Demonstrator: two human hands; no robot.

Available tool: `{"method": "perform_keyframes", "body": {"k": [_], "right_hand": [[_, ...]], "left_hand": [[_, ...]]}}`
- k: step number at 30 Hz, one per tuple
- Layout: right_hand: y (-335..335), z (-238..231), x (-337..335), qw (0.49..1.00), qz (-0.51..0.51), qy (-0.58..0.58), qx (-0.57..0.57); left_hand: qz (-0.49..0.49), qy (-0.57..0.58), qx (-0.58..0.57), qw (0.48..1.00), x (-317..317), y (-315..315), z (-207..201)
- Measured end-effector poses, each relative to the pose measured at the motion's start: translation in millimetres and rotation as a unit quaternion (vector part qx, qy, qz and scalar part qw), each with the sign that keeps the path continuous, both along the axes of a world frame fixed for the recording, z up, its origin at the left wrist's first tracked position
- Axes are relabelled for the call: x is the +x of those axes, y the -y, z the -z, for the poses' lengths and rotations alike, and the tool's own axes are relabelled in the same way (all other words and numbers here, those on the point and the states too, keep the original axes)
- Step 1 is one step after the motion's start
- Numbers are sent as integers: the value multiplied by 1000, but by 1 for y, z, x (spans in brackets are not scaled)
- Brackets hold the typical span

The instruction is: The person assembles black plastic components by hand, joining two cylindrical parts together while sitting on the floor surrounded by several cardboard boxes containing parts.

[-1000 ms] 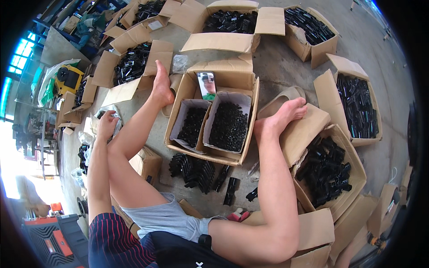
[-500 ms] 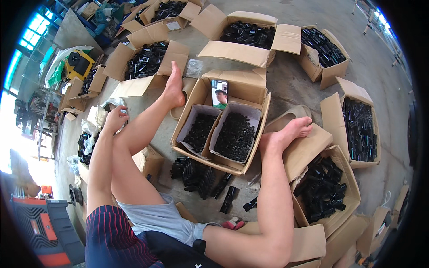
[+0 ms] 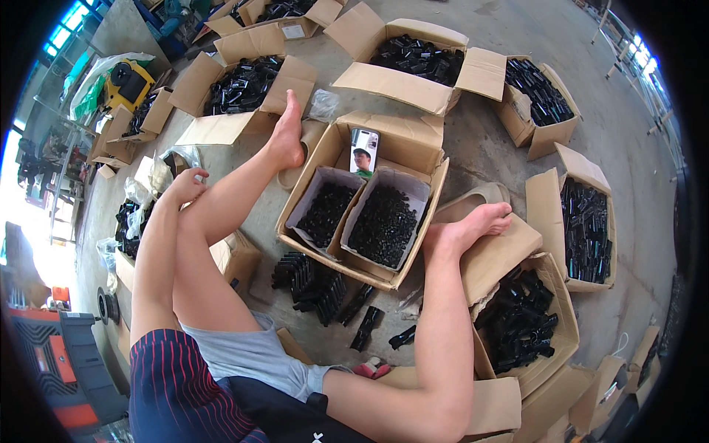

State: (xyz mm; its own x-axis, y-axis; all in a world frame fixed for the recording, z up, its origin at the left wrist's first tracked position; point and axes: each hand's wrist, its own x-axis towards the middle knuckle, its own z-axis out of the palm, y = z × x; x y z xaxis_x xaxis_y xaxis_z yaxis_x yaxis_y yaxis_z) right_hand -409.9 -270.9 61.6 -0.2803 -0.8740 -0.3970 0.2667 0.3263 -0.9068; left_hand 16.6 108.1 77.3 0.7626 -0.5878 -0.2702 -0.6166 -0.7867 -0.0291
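Observation:
My left hand (image 3: 189, 185) is beside my raised left knee, its fingers curled in. Whether anything is in them I cannot make out. Just past it lie clear plastic bags (image 3: 151, 176) on a box of black parts (image 3: 128, 230). My right hand is out of view. Between my legs stands an open cardboard box (image 3: 336, 263). Inside it are two smaller trays of tiny black pieces (image 3: 323, 214) (image 3: 382, 225), and a phone (image 3: 363, 151) leans at the far end. In front of the box, black plastic parts (image 3: 310, 286) are stacked in rows, with a few loose ones (image 3: 365, 328) alongside.
Several cardboard boxes of black parts stand around, including a far one (image 3: 417, 60), one at far left (image 3: 242, 85) and one by my right leg (image 3: 521, 321). Tan slippers (image 3: 473, 199) lie by my bare feet. A grey and orange toolbox (image 3: 70, 362) stands at lower left.
The view has shifted slightly. My left hand has drawn back a little toward the knee, and its fingers are more curled. The boxes and parts stay as they were.

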Motion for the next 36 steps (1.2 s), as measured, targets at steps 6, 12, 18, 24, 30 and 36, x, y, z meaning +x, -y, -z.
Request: {"method": "perform_keyframes", "body": {"k": [6,12,18,24,30,36], "right_hand": [[2,1,-2,1000,-4,3,-3],[11,25,-7,1000,-7,-25,2],[14,27,-8,1000,-3,-14,1],[-3,-12,2,999,9,42,23],[17,35,-9,998,-11,-55,-3],[3,36,-4,999,-12,-51,-14]], "left_hand": [[7,2,-17,1000,-8,10,-6],[0,-1,-19,1000,-11,14,-8],[-2,-4,-24,1000,-11,18,-9],[-3,-12,-25,1000,-16,24,-9],[-5,-21,-36,999,-20,31,-1],[-4,-26,-52,998,-20,35,3]]}}
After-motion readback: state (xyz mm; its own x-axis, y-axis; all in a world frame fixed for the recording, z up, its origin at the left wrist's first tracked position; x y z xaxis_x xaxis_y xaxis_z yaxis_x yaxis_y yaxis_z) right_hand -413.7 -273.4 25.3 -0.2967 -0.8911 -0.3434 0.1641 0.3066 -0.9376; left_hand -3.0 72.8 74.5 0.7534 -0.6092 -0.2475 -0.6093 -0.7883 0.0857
